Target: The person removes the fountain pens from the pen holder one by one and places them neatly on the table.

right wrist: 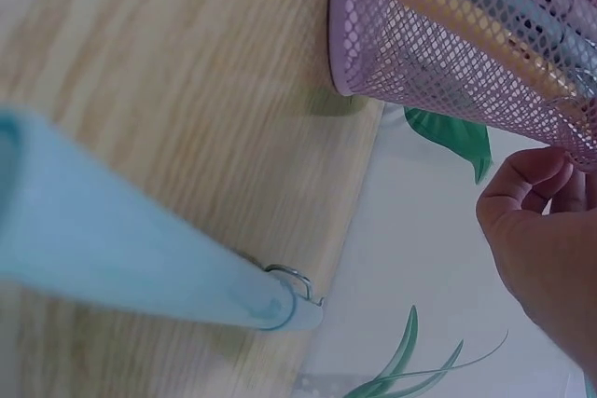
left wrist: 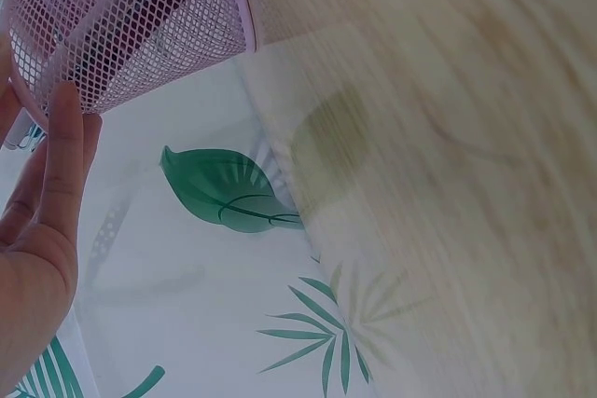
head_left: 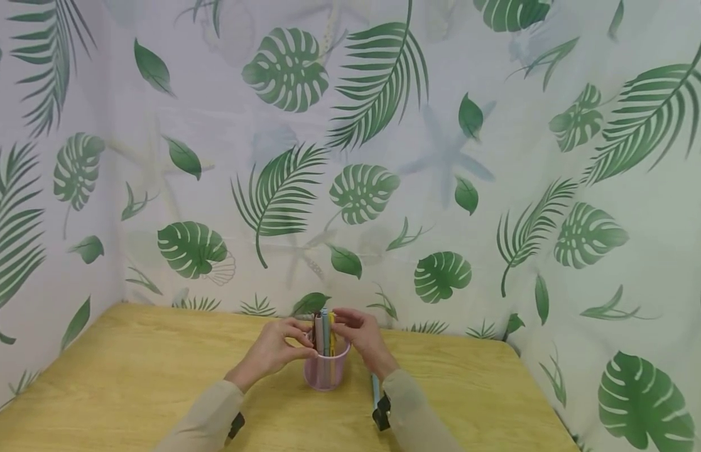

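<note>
A pink mesh pen cup (head_left: 326, 375) stands on the table with several pens upright in it, among them a blue pen (head_left: 326, 333) and a yellow pen (head_left: 332, 336). My left hand (head_left: 274, 348) holds the cup at its rim from the left, its thumb in front; in the left wrist view a finger (left wrist: 64, 160) lies against the mesh. On the other side, my right hand (head_left: 363, 339) has bent fingers at the rim, beside the yellow pen's top. Whether they pinch the pen is hidden. The right wrist view shows those fingers curled by the mesh.
A light blue tube-like object with a small metal clip (right wrist: 215, 267) lies on the wooden table (head_left: 130, 376), right of the cup and partly under my right wrist. Behind the table's back edge hangs a white leaf-patterned cloth (head_left: 373, 263).
</note>
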### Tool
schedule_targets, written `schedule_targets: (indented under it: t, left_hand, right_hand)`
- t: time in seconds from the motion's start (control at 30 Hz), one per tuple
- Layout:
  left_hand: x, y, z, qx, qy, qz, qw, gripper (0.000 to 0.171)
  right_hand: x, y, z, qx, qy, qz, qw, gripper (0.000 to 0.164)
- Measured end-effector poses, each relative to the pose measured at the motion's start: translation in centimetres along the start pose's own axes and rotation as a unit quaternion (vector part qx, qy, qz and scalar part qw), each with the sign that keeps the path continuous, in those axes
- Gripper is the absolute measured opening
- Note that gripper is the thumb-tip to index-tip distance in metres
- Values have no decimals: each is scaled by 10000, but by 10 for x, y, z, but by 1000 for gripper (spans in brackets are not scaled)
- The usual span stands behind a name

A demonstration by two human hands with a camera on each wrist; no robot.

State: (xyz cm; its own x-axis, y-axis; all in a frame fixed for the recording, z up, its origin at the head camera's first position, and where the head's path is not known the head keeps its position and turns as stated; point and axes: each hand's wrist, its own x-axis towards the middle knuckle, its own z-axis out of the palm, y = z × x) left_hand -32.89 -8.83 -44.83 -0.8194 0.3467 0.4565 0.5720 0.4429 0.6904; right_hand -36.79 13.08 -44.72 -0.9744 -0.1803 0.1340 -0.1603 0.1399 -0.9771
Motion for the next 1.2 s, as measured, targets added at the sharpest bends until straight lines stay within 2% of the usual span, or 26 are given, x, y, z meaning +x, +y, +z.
schedule_targets:
  t: [0.27,0.57,0.73,0.93,1.2]
  left_hand:
    - [2,2,1,-4,49,148,9999,13]
    - [1,1,4,-79,51,68,9999,12]
    - [-1,0,4,-102,103,29,9999,11]
    - [0,0,3,15,142,15,9999,12]
    - [-1,0,2,-17,79,-37,10000,13]
  right_hand:
    - [0,0,-5,229,213,-178,9994,37]
    - [-2,1,-11,199,446,-136,9987,34]
    - [-2,-2,-13,163,361,-232,9989,34]
    - [-3,-7,-17,465,213,-499,9974,35]
    - [-2,-14,-19,1055,351,-443,9928,34]
